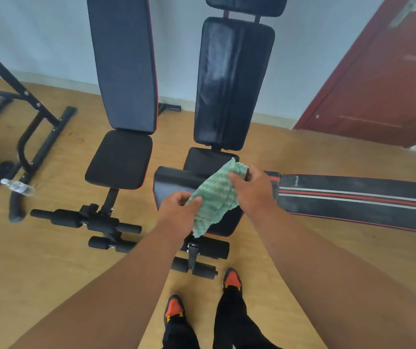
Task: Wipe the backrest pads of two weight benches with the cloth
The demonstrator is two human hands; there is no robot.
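Two weight benches stand side by side with raised backrests. The left backrest pad (126, 61) is matte dark with a red edge. The right backrest pad (232, 81) is glossy black with pale streaks on it. A green-and-white cloth (214, 197) is stretched between both hands above the right bench's seat (169, 182). My left hand (179, 210) pinches its lower left corner. My right hand (252, 187) grips its upper right end. Neither hand touches a backrest.
A third, flat bench (353, 197) with red and white stripes lies to the right. A black metal frame (33, 117) and a water bottle (18, 186) are on the wooden floor at left. A red door (378, 79) stands at the right. My feet (202, 298) are below.
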